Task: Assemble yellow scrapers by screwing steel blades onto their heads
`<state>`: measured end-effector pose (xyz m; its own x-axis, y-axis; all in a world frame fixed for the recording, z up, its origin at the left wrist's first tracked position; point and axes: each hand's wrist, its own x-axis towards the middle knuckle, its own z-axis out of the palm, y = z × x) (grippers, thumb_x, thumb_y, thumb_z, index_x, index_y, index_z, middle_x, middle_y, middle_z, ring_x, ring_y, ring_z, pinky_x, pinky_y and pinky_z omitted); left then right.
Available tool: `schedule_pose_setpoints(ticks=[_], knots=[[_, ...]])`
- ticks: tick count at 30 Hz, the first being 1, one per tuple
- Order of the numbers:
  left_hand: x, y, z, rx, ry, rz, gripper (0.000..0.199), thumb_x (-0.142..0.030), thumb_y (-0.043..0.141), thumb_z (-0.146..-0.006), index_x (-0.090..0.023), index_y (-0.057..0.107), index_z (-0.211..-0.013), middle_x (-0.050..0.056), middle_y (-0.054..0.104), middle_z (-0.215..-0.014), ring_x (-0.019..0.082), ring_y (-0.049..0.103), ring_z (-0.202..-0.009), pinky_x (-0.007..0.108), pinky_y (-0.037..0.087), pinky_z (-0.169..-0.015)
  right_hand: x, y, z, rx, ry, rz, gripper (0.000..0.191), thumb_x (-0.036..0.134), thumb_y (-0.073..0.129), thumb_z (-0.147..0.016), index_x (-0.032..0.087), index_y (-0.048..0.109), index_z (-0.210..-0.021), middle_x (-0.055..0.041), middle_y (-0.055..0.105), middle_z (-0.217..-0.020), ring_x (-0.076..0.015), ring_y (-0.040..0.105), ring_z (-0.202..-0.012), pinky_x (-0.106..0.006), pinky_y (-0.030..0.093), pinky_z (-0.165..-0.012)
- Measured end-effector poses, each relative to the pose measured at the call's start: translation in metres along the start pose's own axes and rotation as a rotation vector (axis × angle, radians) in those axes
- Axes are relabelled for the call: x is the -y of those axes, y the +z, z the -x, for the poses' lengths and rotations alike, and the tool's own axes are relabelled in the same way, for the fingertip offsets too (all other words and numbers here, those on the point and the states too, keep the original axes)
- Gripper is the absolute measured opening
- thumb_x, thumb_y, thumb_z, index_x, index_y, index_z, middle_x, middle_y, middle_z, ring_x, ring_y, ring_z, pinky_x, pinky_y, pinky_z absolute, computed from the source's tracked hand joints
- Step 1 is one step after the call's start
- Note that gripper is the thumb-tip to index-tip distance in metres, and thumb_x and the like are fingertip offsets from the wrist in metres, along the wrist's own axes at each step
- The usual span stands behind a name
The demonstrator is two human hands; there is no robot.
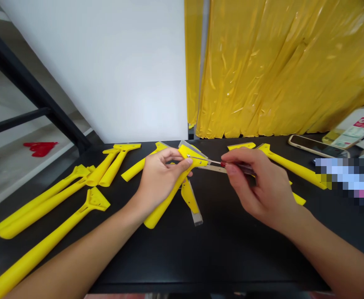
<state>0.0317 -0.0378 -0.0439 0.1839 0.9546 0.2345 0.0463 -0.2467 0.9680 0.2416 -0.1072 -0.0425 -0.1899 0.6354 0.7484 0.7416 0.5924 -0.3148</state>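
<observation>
My left hand (166, 168) is closed around the neck of a yellow scraper (160, 209), its head tilted up and its handle slanting toward me. In my right hand (259, 182) is a screwdriver (223, 164) with a dark red handle. Its thin shaft reaches left, the tip at a small screw (188, 156) on the scraper's head. Below the left fingers lies a yellow head piece with a metal blade (190, 199). Another flat metal strip (213, 168) shows behind the shaft, partly hidden by the right hand.
Several yellow scraper handles (41, 207) lie on the left of the black table (219, 257). More yellow scrapers (294, 166) rest at the right, near a phone (312, 149). A white panel (138, 70) and yellow plastic sheeting (278, 70) stand behind. A red item (40, 148) sits on the left shelf.
</observation>
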Motion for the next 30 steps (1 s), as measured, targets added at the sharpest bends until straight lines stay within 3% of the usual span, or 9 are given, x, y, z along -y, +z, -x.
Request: schedule_pose_setpoints(ticks=[3,6,10,13,16,22,24,27,30], knots=[[0.0,-0.001,-0.001,-0.001,-0.009,0.026,0.017,-0.026,0.082,-0.077,-0.015,0.069,-0.082,0.006,0.076,-0.082,0.022,0.076,-0.064,0.027,0.06,-0.052,0.0,0.002,-0.001,0.048,-0.117,0.039,0.024,0.015,0.055,-0.097,0.025,0.056,-0.119,-0.0056,0.067,-0.1,-0.0185,0.066,-0.085,-0.031,0.053,-0.074],[0.003,-0.002,-0.002,-0.024,0.025,-0.003,0.019,-0.027,0.083,-0.077,-0.015,0.07,-0.084,0.007,0.076,-0.085,0.023,0.076,-0.065,0.028,0.06,-0.052,-0.002,0.006,-0.003,0.074,-0.133,0.081,0.021,0.016,0.055,-0.097,0.022,0.056,-0.117,-0.0062,0.069,-0.1,-0.0185,0.068,-0.085,-0.029,0.052,-0.073],[0.003,-0.004,-0.002,-0.062,0.051,-0.087,0.019,-0.027,0.082,-0.078,-0.014,0.069,-0.085,0.005,0.074,-0.085,0.02,0.076,-0.066,0.024,0.058,-0.054,-0.004,0.008,-0.002,0.014,-0.039,0.187,0.01,0.028,0.055,-0.101,0.021,0.059,-0.108,-0.004,0.074,-0.089,-0.0162,0.069,-0.069,-0.027,0.047,-0.059],[0.001,-0.004,-0.001,-0.067,0.07,-0.116,0.018,-0.026,0.08,-0.079,-0.014,0.069,-0.086,0.003,0.074,-0.085,0.019,0.076,-0.068,0.023,0.059,-0.06,-0.006,0.006,-0.002,0.009,0.026,0.285,0.025,0.04,0.052,-0.103,0.021,0.064,-0.095,-0.0009,0.071,-0.069,-0.0164,0.065,-0.055,-0.028,0.039,-0.051],[-0.001,-0.003,0.0,-0.091,0.094,-0.136,0.017,-0.025,0.08,-0.079,-0.015,0.067,-0.085,0.002,0.074,-0.081,0.019,0.077,-0.07,0.022,0.058,-0.06,-0.008,0.003,-0.004,0.096,0.131,0.282,0.041,0.046,0.042,-0.105,0.022,0.06,-0.078,0.0009,0.061,-0.055,-0.0161,0.059,-0.047,-0.029,0.034,-0.049],[-0.003,-0.004,-0.002,-0.16,0.112,-0.181,0.016,-0.025,0.08,-0.079,-0.016,0.068,-0.084,0.001,0.075,-0.076,0.019,0.076,-0.069,0.02,0.054,-0.055,-0.005,0.005,-0.008,0.195,0.294,0.028,0.019,0.042,0.054,-0.1,0.023,0.053,-0.102,0.001,0.069,-0.076,-0.0154,0.063,-0.059,-0.026,0.038,-0.053],[-0.002,-0.004,-0.002,-0.157,0.113,-0.194,0.016,-0.026,0.08,-0.08,-0.016,0.069,-0.084,0.002,0.075,-0.073,0.019,0.076,-0.069,0.02,0.053,-0.053,-0.005,0.005,-0.007,0.223,0.291,0.057,0.022,0.043,0.048,-0.103,0.023,0.054,-0.094,0.0002,0.067,-0.072,-0.0166,0.061,-0.059,-0.028,0.037,-0.054],[-0.001,-0.005,-0.002,-0.17,0.111,-0.216,0.017,-0.028,0.08,-0.079,-0.016,0.069,-0.085,0.002,0.076,-0.073,0.02,0.077,-0.07,0.02,0.052,-0.053,-0.005,0.008,-0.006,0.279,0.299,0.098,0.043,0.05,0.034,-0.106,0.023,0.05,-0.076,-0.0005,0.058,-0.06,-0.0176,0.056,-0.054,-0.031,0.032,-0.055],[0.001,-0.006,-0.001,-0.188,0.12,-0.244,0.019,-0.03,0.081,-0.079,-0.017,0.069,-0.086,0.002,0.076,-0.071,0.021,0.076,-0.07,0.021,0.052,-0.052,-0.005,0.011,-0.004,0.31,0.341,0.027,0.036,0.052,0.041,-0.103,0.024,0.051,-0.083,0.0002,0.062,-0.066,-0.0176,0.058,-0.057,-0.03,0.033,-0.055]])
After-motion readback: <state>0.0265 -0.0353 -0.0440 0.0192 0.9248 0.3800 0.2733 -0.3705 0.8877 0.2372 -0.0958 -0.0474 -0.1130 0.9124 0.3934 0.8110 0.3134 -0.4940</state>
